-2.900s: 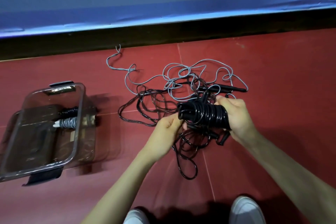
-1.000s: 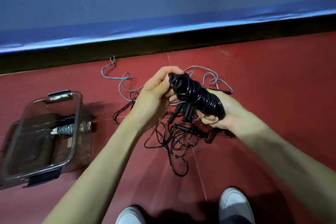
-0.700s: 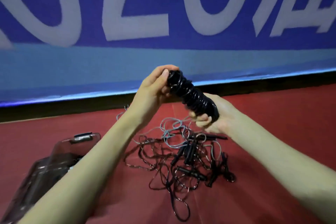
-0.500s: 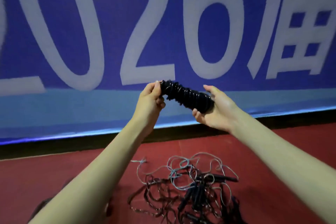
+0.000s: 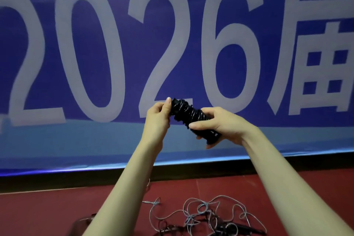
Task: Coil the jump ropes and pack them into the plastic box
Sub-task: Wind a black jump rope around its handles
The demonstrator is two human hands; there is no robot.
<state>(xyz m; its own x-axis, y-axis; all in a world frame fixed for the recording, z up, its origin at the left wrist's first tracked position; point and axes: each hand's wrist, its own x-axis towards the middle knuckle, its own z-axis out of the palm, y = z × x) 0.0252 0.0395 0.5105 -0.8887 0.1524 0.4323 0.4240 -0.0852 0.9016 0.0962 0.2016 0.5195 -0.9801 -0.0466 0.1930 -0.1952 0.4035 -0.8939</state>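
You hold the coiled black rope (image 5: 193, 116) up in front of the blue banner (image 5: 115, 44), slanting down to the right. Your left hand (image 5: 158, 117) pinches its upper end; your right hand (image 5: 224, 126) grips the lower part (fingers wrapped round). Loose ropes (image 5: 206, 218) lie tangled on the red floor (image 5: 47, 212) below, near the box (image 5: 80, 226) corner.

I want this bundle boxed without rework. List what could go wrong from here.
1. The coiled black rope is held only at its ends, left hand and right hand; loose turns could spring off.
2. The plastic box barely shows at the frame's bottom edge, so the drop may miss.
3. Tangled ropes on the floor could snag.
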